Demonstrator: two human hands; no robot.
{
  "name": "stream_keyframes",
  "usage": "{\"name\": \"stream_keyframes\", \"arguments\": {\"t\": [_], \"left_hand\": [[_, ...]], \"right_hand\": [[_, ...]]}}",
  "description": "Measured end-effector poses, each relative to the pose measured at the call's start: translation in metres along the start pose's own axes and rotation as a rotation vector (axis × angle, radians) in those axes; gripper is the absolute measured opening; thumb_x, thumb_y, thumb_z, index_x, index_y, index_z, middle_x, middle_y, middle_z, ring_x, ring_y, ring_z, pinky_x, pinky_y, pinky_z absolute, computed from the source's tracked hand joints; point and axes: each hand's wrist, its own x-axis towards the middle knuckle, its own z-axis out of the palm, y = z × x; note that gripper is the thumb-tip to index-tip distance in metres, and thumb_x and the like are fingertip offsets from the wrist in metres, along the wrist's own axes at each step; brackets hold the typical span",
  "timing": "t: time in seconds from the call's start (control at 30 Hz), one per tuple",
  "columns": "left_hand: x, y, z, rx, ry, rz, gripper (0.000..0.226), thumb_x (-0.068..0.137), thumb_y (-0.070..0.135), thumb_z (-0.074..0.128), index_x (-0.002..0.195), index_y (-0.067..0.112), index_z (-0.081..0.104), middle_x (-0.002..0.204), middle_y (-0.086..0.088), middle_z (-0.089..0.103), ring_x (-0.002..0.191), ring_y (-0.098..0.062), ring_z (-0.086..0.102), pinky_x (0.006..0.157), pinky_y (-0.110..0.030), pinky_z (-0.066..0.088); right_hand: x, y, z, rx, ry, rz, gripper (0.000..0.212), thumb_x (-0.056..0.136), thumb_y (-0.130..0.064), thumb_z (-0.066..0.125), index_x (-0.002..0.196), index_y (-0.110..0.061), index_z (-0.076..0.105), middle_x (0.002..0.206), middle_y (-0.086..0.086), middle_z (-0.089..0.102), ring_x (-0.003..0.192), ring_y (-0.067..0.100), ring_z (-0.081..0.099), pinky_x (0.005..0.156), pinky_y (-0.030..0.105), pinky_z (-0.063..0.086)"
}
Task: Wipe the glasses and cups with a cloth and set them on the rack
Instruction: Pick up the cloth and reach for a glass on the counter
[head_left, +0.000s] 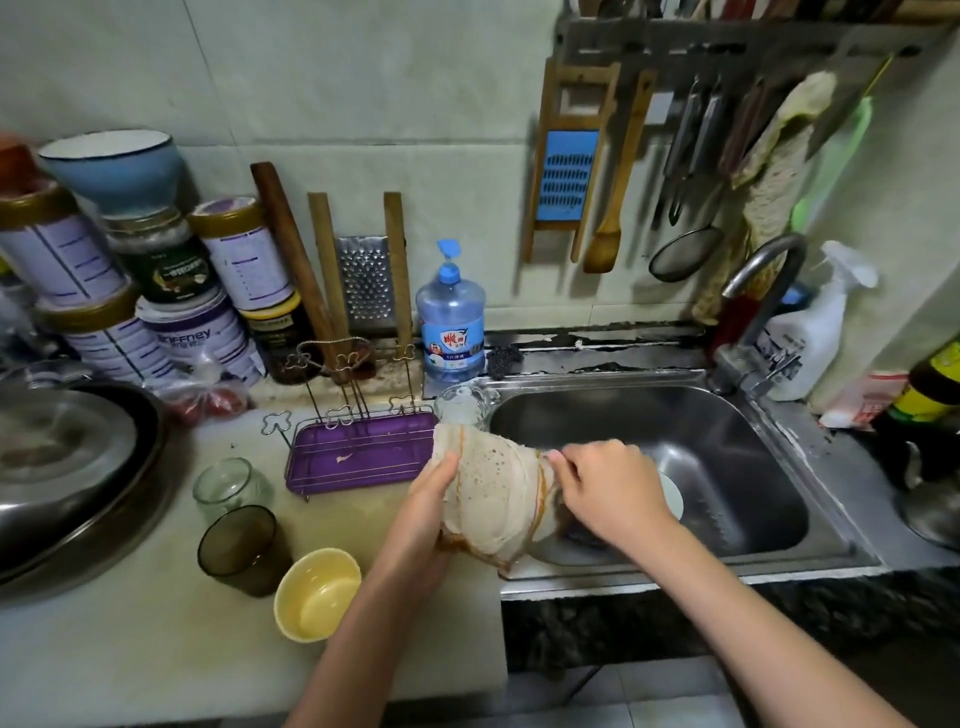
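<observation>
At the worktop's (130, 649) right edge, beside the steel sink (753, 415), both hands hold a stained cloth (498, 493) bundled around something hidden, the left hand (431, 499) cupping it, the right hand (608, 488) pinching its end, while the purple rack (358, 457) stands empty behind, with a clear glass (228, 486), dark cup (241, 548) and yellow bowl (318, 595) towards the front edge.

Purple rack (358, 457); yellow cup (318, 594); cream, brown-stained cloth (493, 499).
</observation>
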Motion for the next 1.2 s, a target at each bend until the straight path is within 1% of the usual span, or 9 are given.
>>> {"name": "stream_keyframes", "arguments": {"t": [0.13, 0.27, 0.37, 0.5, 0.57, 0.73, 0.83, 1.0, 1.2], "left_hand": [[0.019, -0.005, 0.021, -0.042, 0.043, 0.002, 0.031, 0.102, 0.028, 0.04, 0.117, 0.012, 0.062, 0.098, -0.005, 0.076, 0.081, -0.019, 0.074, 0.055, -0.031, 0.058], [0.035, -0.012, 0.049, -0.277, 0.055, -0.058, 0.04, 0.099, 0.028, 0.043, 0.126, 0.004, 0.059, 0.117, -0.015, 0.07, 0.106, -0.031, 0.066, 0.083, -0.043, 0.054], [0.048, -0.02, 0.073, -0.394, 0.003, -0.052, 0.04, 0.098, 0.03, 0.04, 0.118, 0.003, 0.063, 0.111, -0.017, 0.071, 0.099, -0.031, 0.069, 0.09, -0.045, 0.049], [0.061, -0.027, 0.092, -0.295, -0.048, -0.042, 0.051, 0.084, 0.036, 0.048, 0.126, 0.011, 0.059, 0.114, -0.012, 0.071, 0.094, -0.027, 0.072, 0.083, -0.043, 0.051], [0.067, -0.031, 0.097, -0.234, -0.05, -0.032, 0.056, 0.081, 0.036, 0.05, 0.132, 0.013, 0.056, 0.117, -0.011, 0.071, 0.096, -0.026, 0.071, 0.081, -0.04, 0.053], [0.08, -0.042, 0.102, -0.121, -0.015, -0.007, 0.057, 0.084, 0.033, 0.048, 0.139, 0.017, 0.049, 0.125, -0.009, 0.067, 0.113, -0.026, 0.064, 0.08, -0.039, 0.058], [0.09, -0.052, 0.1, -0.095, 0.026, 0.024, 0.047, 0.094, 0.025, 0.045, 0.141, 0.02, 0.046, 0.131, -0.007, 0.063, 0.122, -0.029, 0.059, 0.098, -0.048, 0.05], [0.088, -0.069, 0.079, 0.177, 0.332, 0.04, 0.029, 0.101, 0.014, 0.047, 0.127, 0.025, 0.054, 0.105, 0.002, 0.066, 0.089, -0.012, 0.061, 0.077, -0.028, 0.049], [0.069, -0.086, 0.017, 0.376, 0.797, 0.334, 0.021, 0.086, -0.002, 0.068, 0.089, 0.014, 0.056, 0.073, -0.005, 0.057, 0.06, -0.004, 0.058, 0.06, -0.012, 0.045]], "right_hand": [[0.027, 0.04, 0.008, 0.417, 0.079, 0.086, 0.034, 0.095, -0.033, 0.056, 0.067, -0.013, 0.062, 0.065, 0.006, 0.064, 0.07, 0.032, 0.059, 0.063, 0.036, 0.043], [0.049, 0.074, 0.014, 0.535, -0.042, 0.175, 0.018, 0.09, -0.022, 0.062, 0.073, -0.019, 0.061, 0.075, -0.002, 0.064, 0.079, 0.023, 0.06, 0.069, 0.03, 0.039], [0.057, 0.088, 0.019, 0.673, 0.07, 0.169, 0.008, 0.085, -0.016, 0.069, 0.084, -0.014, 0.061, 0.078, 0.001, 0.062, 0.072, 0.018, 0.056, 0.071, 0.026, 0.042], [0.073, 0.098, 0.017, 1.022, -0.403, 0.332, 0.048, 0.088, -0.048, 0.061, 0.075, -0.002, 0.066, 0.068, 0.002, 0.059, 0.065, 0.015, 0.051, 0.063, 0.028, 0.039], [0.078, 0.104, 0.02, 1.196, -0.526, 0.401, 0.047, 0.08, -0.045, 0.071, 0.082, 0.003, 0.068, 0.076, 0.01, 0.063, 0.071, 0.019, 0.054, 0.064, 0.029, 0.04], [0.086, 0.12, 0.026, 1.041, -0.206, 0.24, 0.029, 0.083, -0.026, 0.073, 0.073, -0.007, 0.055, 0.063, -0.001, 0.049, 0.061, 0.014, 0.045, 0.059, 0.03, 0.035], [0.089, 0.121, 0.022, 1.17, -0.192, 0.163, 0.019, 0.094, -0.026, 0.058, 0.084, -0.012, 0.051, 0.075, 0.003, 0.056, 0.072, 0.02, 0.054, 0.068, 0.036, 0.045], [0.097, 0.115, 0.028, 1.325, -0.3, 0.142, 0.002, 0.097, -0.029, 0.053, 0.096, -0.03, 0.052, 0.104, 0.009, 0.066, 0.102, 0.03, 0.064, 0.092, 0.057, 0.048], [0.092, 0.108, 0.046, 1.463, -0.393, 0.211, 0.007, 0.099, -0.021, 0.05, 0.103, -0.024, 0.054, 0.109, 0.01, 0.066, 0.104, 0.023, 0.064, 0.094, 0.051, 0.051]]}}
